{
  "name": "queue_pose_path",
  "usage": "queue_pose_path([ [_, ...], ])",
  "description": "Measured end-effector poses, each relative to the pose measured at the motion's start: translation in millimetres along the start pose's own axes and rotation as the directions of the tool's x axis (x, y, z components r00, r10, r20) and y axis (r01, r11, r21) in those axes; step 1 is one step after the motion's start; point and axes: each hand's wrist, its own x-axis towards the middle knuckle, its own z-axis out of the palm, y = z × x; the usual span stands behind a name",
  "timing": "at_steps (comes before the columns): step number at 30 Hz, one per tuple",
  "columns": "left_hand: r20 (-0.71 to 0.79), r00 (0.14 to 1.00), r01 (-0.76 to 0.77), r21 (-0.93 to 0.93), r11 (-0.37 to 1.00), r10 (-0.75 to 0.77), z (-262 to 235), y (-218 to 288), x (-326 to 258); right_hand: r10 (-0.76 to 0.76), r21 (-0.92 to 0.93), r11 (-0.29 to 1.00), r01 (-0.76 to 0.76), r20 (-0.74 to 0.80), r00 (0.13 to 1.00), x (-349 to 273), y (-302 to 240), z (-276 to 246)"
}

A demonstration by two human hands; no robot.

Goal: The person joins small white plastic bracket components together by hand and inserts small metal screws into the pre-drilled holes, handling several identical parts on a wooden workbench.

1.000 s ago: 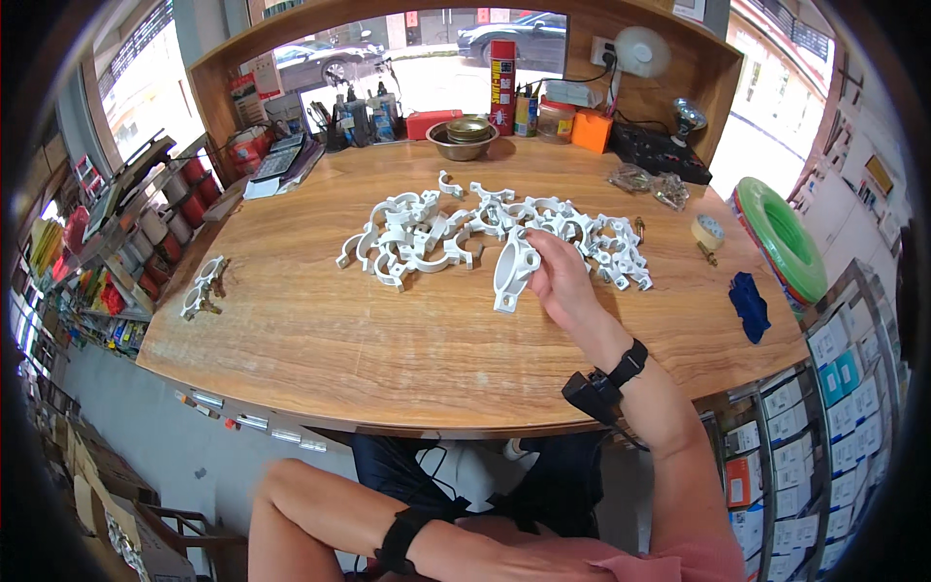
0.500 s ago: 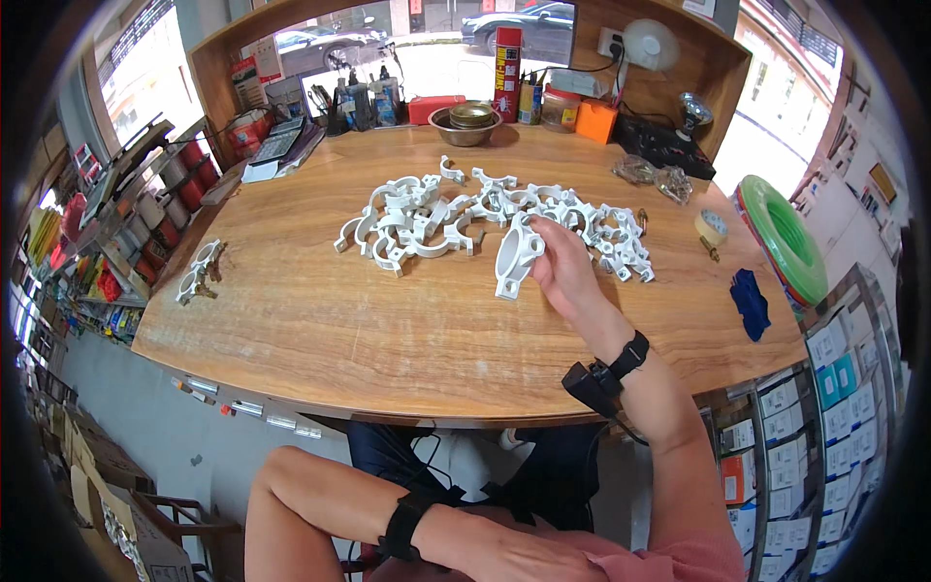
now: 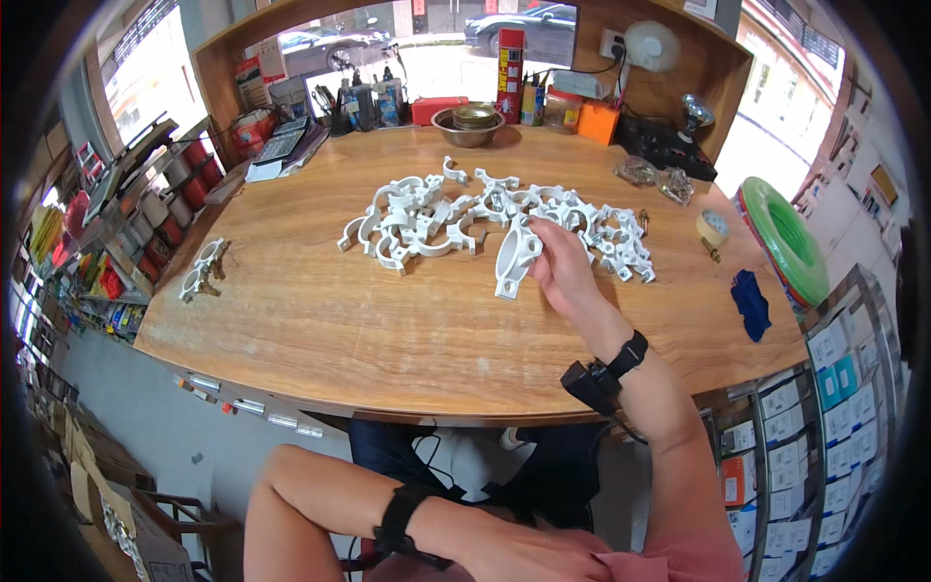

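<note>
My right hand (image 3: 560,264) is closed around a white plastic pipe clamp (image 3: 511,260), held at a tilt over the near side of a pile. That pile of loose white clamp halves (image 3: 415,218) spreads across the middle of the wooden desk (image 3: 320,339). Smaller white clamps (image 3: 621,242) lie to the right of my right hand. My left forearm crosses low in front of my body, and my left hand (image 3: 519,555) rests against the pink shirt; its fingers are hidden. At the desk's left lie assembled white ring clamps (image 3: 202,270) with brass-coloured screws.
Along the back stand a metal bowl (image 3: 467,128), a red spray can (image 3: 509,78), an orange box (image 3: 595,121) and a lamp (image 3: 652,47). On the right are a tape roll (image 3: 712,228), a blue cloth (image 3: 750,306) and bags of small parts (image 3: 673,184).
My left hand and wrist have shifted slightly against the shirt. My right hand keeps the same clamp in nearly the same place.
</note>
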Motion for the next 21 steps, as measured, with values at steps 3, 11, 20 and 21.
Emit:
queue_pose_path([
  [3,0.011,1.000,0.004,0.021,1.000,-0.004,-2.4,5.8,-6.7,-0.025,0.002,1.000,0.025,0.007,1.000,-2.8,-4.2,3.1],
  [11,-0.843,0.537,0.469,0.319,0.824,0.022,-94.2,36.5,-65.1,0.025,-0.336,0.941,-0.028,-0.012,1.000,-28.0,-66.5,25.3],
  [20,-0.935,0.209,0.082,-0.274,0.958,-0.285,-182.1,-25.0,-63.6,-0.153,-0.439,0.882,0.173,0.081,0.985,-19.1,-46.3,44.2],
  [21,-0.947,0.170,0.082,-0.262,0.962,-0.272,-183.8,-28.0,-64.7,-0.170,-0.450,0.876,0.174,0.049,0.984,-19.3,-41.1,45.2],
])
